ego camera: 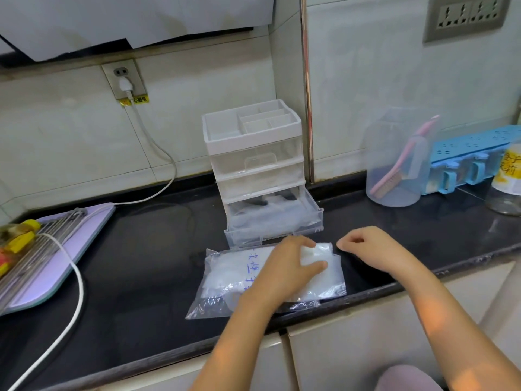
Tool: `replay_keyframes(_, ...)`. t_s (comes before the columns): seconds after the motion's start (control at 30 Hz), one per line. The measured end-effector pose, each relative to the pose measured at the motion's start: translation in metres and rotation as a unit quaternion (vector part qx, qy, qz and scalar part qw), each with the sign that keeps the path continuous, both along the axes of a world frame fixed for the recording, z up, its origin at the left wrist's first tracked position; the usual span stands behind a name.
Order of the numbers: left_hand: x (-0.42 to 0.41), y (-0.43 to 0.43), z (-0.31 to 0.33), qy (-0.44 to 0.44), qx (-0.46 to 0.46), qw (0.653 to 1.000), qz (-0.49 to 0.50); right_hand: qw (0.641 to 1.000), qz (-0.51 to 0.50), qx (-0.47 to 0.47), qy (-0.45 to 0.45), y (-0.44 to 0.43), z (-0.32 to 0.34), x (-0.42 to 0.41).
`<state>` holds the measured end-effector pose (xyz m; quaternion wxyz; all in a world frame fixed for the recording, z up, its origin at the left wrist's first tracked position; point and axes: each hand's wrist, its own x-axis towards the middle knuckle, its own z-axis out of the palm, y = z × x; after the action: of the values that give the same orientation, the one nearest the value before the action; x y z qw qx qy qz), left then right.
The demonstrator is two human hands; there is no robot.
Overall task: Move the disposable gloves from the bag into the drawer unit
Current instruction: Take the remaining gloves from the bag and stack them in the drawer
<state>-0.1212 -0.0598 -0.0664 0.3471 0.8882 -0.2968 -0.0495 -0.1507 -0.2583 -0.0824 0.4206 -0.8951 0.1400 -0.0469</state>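
Left hand [284,266] lies across the bag [225,277], fingers fairly straight, pressing it down near the counter's [141,263] front edge. Right hand [366,244] is curled up just off the bag's far right corner, with nothing in it that I can see.

The gloves [313,253] are mostly still in the bag. A white wad pokes out at the right end, between the left thumb and forefinger.

imo the trick here is to keep the left palm pinning the bag so it doesn't slide on that slick black top. Then have the right hand pinch the wad itself, not the bag film, and pull sideways out of the mouth. This thin stuff clings, so go slow or the whole bag comes along.

The bottom drawer [245,235] is pulled open right behind the bag, so it's a short hop. It looks like some cloudy film is in there already, hard to be sure. The unit [253,136] stands further back, towards the counter's rear edge.
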Motion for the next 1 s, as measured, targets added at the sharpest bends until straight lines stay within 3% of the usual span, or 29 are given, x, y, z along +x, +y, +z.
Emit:
replay_keyframes(0.17, -0.013, -0.012, -0.022, -0.012, 0.045, 0.999, -0.019, 0.998, 0.001, -0.054, -0.037, 0.011, -0.016, -0.007)
replay_keyframes(0.4, -0.017, -0.013, -0.034, -0.052, 0.09, 0.994, -0.03, 0.999, 0.035, -0.036, -0.009, 0.013, -0.008, -0.01)
replay_keyframes(0.57, -0.014, -0.013, -0.043, -0.075, 0.094, 0.992, -0.034, 0.998, 0.013, -0.03, -0.054, 0.018, -0.01, -0.015)
replay_keyframes(1.0, -0.015, -0.01, -0.047, -0.115, 0.059, 0.991, -0.03, 0.984, 0.002, 0.165, -0.067, 0.017, -0.003, -0.028)
